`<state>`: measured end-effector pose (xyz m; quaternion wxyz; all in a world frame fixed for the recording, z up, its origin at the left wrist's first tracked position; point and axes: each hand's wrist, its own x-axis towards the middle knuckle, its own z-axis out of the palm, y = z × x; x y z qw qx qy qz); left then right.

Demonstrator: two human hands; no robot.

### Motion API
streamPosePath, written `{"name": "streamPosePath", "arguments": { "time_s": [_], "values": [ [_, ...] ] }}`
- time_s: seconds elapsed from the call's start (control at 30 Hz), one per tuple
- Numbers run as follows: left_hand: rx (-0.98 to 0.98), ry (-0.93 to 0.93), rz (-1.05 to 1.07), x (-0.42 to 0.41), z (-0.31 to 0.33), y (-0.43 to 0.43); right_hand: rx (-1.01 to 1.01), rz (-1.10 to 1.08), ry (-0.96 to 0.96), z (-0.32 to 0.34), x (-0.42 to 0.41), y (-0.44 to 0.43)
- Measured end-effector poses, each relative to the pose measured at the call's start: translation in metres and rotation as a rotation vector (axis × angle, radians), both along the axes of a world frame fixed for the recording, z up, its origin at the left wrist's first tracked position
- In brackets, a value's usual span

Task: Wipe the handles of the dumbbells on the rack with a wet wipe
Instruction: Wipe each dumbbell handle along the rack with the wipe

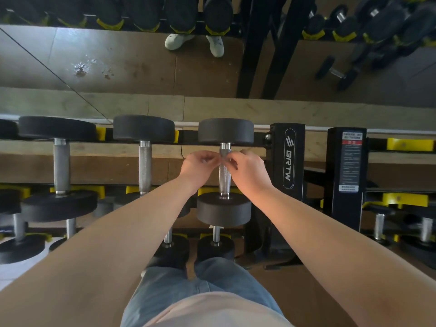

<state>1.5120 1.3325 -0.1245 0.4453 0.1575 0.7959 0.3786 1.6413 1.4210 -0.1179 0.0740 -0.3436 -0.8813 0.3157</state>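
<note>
Both bare forearms reach over the black-and-yellow steel rack. The left hand and right hand meet, fingers curled, pinching the far end of the rightmost knurled silver dumbbell handle, probably to wrap a wet wipe round it, though no wipe shows clearly. Three full handles lie on this top tier.

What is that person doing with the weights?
A person stands at a rack. The left hand and right hand are at the far end of the handle of the last dumbbell on the top row. Their fingers pinch something thin against the handle, likely the wipe, though it is hard to make out. The other dumbbells sit untouched.
</note>
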Motion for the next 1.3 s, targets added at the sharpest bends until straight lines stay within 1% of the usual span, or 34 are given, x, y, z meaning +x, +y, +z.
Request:
{"name": "streamPosePath", "arguments": {
  "time_s": [0.2, 0.3, 0.33, 0.37, 0.4, 0.47, 0.53, 0.57, 0.6, 0.67, 0.77, 0.8, 0.87, 0.93, 0.97, 1.03, 1.17, 1.23, 1.3],
  "values": [
    [-0.033, -0.174, 0.235, -0.003, -0.004, 0.012, 0.054, -0.013, 0.026, 0.002, -0.018, 0.002],
    [-0.050, -0.247, 0.240, -0.004, -0.006, 0.011, 0.085, 0.051, -0.028, 0.004, -0.020, 0.004],
    [-0.042, -0.213, 0.184, -0.005, -0.007, 0.008, 0.098, 0.094, -0.048, 0.004, -0.019, 0.004],
    [-0.039, -0.129, 0.077, -0.006, -0.008, 0.003, 0.106, 0.147, -0.077, 0.005, -0.017, 0.003],
    [-0.043, -0.034, -0.062, -0.007, -0.010, -0.004, 0.102, 0.204, -0.116, 0.005, -0.014, 0.000],
    [-0.129, 0.108, -0.345, -0.008, -0.014, -0.018, 0.074, 0.318, -0.204, 0.003, -0.006, -0.008],
    [-0.230, 0.148, -0.524, -0.008, -0.021, -0.028, 0.058, 0.396, -0.260, 0.001, 0.001, -0.018],
    [-0.244, 0.132, -0.535, -0.007, -0.025, -0.030, 0.051, 0.408, -0.266, 0.001, 0.004, -0.020],
    [-0.236, 0.106, -0.499, -0.006, -0.026, -0.031, 0.048, 0.411, -0.266, 0.001, 0.004, -0.019],
    [-0.187, 0.021, -0.333, -0.005, -0.021, -0.024, 0.082, 0.394, -0.266, 0.003, -0.002, -0.014],
    [-0.047, -0.114, 0.037, -0.010, -0.013, 0.001, 0.143, 0.221, -0.236, 0.007, -0.021, 0.000],
    [-0.022, -0.138, 0.106, -0.012, -0.009, 0.010, 0.168, 0.160, -0.226, 0.007, -0.026, 0.003],
    [-0.020, -0.167, 0.156, -0.016, -0.006, 0.020, 0.219, 0.116, -0.212, 0.007, -0.031, 0.003],
    [-0.034, -0.182, 0.143, -0.013, -0.007, 0.017, 0.208, 0.116, -0.203, 0.007, -0.029, -0.002],
    [-0.049, -0.167, 0.111, -0.010, -0.007, 0.013, 0.185, 0.125, -0.208, 0.007, -0.027, -0.004],
    [-0.116, -0.094, -0.026, -0.008, -0.011, 0.003, 0.149, 0.201, -0.247, 0.007, -0.024, -0.007],
    [-0.249, 0.026, -0.437, -0.002, -0.014, -0.020, 0.113, 0.425, -0.419, 0.011, -0.015, -0.016],
    [-0.305, 0.099, -0.621, -0.003, -0.016, -0.025, 0.061, 0.499, -0.522, 0.013, -0.012, -0.018],
    [-0.319, 0.107, -0.652, -0.002, -0.016, -0.027, 0.011, 0.494, -0.555, 0.013, -0.011, -0.018]
  ]
}}
